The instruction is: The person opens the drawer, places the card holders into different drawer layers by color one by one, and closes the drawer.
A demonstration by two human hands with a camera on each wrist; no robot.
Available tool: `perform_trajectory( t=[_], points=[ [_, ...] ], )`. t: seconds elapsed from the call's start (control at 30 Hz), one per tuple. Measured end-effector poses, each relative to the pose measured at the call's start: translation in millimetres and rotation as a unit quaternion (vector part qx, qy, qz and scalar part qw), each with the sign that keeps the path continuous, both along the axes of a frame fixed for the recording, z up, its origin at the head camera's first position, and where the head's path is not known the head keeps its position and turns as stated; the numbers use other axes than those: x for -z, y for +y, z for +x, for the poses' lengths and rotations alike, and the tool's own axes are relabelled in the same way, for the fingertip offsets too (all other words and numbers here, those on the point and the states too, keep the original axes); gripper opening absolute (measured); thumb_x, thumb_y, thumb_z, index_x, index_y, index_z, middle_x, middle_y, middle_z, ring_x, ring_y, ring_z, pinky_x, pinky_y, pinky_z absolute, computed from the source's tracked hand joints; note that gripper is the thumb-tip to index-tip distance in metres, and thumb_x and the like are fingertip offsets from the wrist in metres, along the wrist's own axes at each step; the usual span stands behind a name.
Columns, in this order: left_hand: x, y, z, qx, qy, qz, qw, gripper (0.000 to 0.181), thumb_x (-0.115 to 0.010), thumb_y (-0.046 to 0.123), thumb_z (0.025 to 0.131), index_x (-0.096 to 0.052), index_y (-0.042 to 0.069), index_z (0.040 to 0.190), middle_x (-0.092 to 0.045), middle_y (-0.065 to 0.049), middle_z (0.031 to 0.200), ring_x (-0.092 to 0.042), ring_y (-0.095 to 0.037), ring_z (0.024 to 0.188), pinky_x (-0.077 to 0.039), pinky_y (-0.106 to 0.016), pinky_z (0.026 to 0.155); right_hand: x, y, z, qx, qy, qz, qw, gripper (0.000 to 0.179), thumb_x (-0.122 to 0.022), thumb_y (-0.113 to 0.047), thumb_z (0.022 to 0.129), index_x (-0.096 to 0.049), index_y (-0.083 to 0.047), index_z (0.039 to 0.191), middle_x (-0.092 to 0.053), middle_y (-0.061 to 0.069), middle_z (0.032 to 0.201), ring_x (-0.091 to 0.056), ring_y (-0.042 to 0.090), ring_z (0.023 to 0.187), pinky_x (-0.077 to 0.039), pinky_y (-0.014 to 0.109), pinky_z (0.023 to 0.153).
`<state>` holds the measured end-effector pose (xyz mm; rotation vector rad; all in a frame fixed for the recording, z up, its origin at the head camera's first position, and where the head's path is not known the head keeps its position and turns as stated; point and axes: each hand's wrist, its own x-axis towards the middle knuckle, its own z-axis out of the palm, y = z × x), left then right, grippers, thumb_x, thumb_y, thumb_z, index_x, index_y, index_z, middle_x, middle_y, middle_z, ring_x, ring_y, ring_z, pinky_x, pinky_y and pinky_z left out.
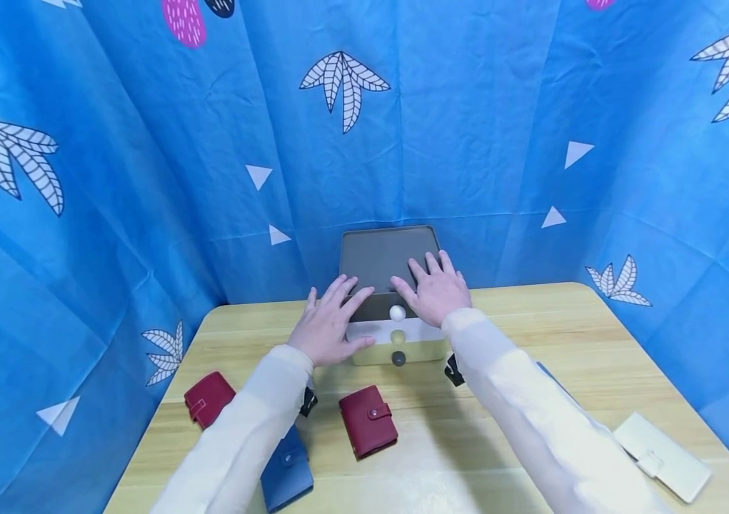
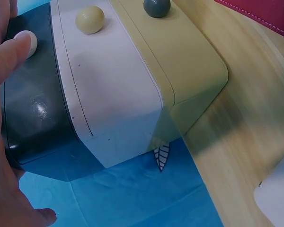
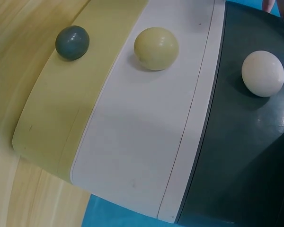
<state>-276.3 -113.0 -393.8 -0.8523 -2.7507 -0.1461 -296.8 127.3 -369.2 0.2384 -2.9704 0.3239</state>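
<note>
A small three-drawer box [image 1: 425, 332] stands near the table's back edge, dark grey above white above yellow. Its drawers carry a white knob [image 3: 262, 74], a yellow knob [image 3: 156, 48] and a grey knob [image 3: 72, 42]. At the box's top left, my left hand [image 1: 328, 325] has its fingers spread; in the left wrist view its thumb [image 2: 12, 56] overlaps the white knob. My right hand [image 1: 436, 291] lies over the top right edge with straight fingers. In the right wrist view this hand is almost wholly out of frame.
A red wallet [image 1: 367, 422] with a snap strap lies in front of the box. Another red wallet [image 1: 210, 397] and a blue wallet [image 1: 288, 470] lie partly behind the left sleeve. A white wallet [image 1: 662, 457] is at the right. A blue curtain [image 1: 467, 143] surrounds the table [image 1: 531, 314].
</note>
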Motion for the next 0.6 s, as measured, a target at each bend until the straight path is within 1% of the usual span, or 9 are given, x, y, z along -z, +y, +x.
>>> perform_trajectory(
  t=[0.3,0.6],
  points=[
    [-1.6,-2.1,-8.8,0.001,-0.002,0.021,0.9998,0.086,-0.065,0.063,0.08,-0.024,0.037,0.151,-0.023,-0.003,0.157,-0.008,-0.023,0.147,-0.016,-0.07,0.106,-1.1,-4.0,-9.2,-0.004,0.0,0.0,1.0,0.087,-0.009,-0.076,0.089,-0.029,-0.019,0.152,-0.018,0.014,0.158,0.001,0.036,0.146,-0.017,0.058,0.112],
    [3.5,-4.5,-14.0,-0.002,0.002,0.028,0.9996,0.087,-0.066,0.064,0.079,-0.024,0.037,0.151,-0.023,-0.003,0.157,-0.006,-0.023,0.147,-0.017,-0.07,0.105,1.1,-6.8,-13.9,-0.003,0.0,0.0,1.0,0.086,-0.01,-0.076,0.089,-0.029,-0.02,0.153,-0.018,0.013,0.158,0.002,0.035,0.146,-0.015,0.055,0.114]
  ],
)
